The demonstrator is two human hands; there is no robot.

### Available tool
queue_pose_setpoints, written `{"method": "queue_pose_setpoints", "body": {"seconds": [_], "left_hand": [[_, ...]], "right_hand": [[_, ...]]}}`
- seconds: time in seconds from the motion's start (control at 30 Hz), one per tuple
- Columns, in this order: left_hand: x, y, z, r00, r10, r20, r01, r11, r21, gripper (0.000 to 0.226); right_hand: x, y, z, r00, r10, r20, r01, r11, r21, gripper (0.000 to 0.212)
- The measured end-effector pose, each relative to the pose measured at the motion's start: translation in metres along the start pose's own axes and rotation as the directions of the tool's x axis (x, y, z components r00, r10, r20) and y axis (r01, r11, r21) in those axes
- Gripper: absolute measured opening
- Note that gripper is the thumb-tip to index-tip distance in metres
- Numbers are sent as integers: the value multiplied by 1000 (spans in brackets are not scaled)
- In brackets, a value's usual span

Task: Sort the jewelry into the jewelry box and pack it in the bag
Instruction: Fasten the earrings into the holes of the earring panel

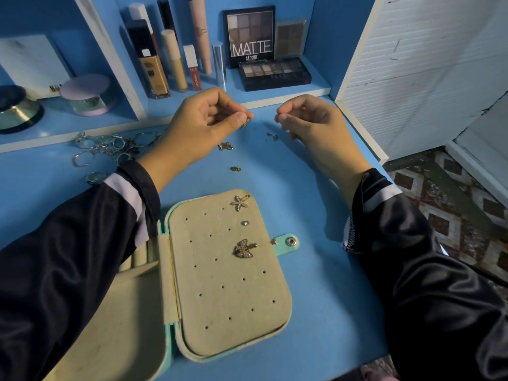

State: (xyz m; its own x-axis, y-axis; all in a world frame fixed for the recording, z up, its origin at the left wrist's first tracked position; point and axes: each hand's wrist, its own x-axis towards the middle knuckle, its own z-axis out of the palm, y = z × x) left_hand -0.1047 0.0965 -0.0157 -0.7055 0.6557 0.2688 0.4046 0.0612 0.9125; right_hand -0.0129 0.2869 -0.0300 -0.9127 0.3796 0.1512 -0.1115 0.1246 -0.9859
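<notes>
Open box (176, 312) lies on the counter (316, 270), nearest the viewer. Its holed panel (228, 292) carries a star earring (239, 202), a stud (245, 223) and a butterfly earring (244, 248). Beyond it, left hand (203, 125): narrow grip, thumb and forefinger pinching a small gold earring (245, 122) above the counter. Right hand (305, 119): narrow grip, fingertips pressed together; anything held is too small to tell. Loose earrings (226, 146) lie between hands and box. Rings (104, 145) are heaped at left. Cosmetics (176, 64) stand on the shelf (275, 94) behind.

Dim bluish light, soft shadows, wide-angle bending at edges
</notes>
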Motion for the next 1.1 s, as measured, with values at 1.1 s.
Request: {"method": "queue_pose_setpoints", "body": {"seconds": [1.1], "left_hand": [[-30, 32, -3, 1000, -23, -17, 22, 998, -59, 13]], "right_hand": [[-36, -14, 20, 998, -64, 13, 61, 986, 153, 9]]}}
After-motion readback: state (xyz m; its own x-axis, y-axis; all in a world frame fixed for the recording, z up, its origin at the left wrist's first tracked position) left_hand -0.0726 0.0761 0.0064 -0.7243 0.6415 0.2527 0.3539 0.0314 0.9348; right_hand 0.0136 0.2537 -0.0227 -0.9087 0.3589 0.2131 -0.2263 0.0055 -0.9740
